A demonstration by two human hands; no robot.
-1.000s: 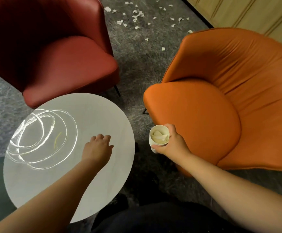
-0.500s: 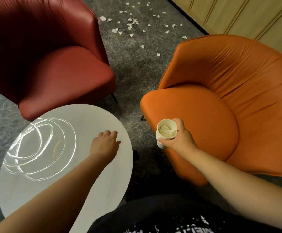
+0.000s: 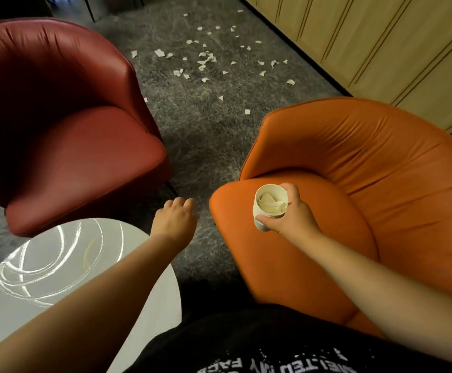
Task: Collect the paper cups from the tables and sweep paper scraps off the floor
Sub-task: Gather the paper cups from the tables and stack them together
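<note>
— Head view first: where's the cup?

— The paper cup (image 3: 270,208) is in the right hand (image 3: 290,215), fingers wrapped round its side, over the near edge of the orange chair (image 3: 367,184). Crumpled paper sits inside it.

— And the other hand?

— The left hand (image 3: 176,218) hangs loose and holds nothing, just past the round table (image 3: 58,265).

— How will the cup handle?

— Probably light and thin-walled, so easy to crush; a gentle hold round the middle suits it. The paper scraps (image 3: 206,60) lie far off on the floor (image 3: 200,135), beyond the red chair (image 3: 66,125), unswept.
</note>
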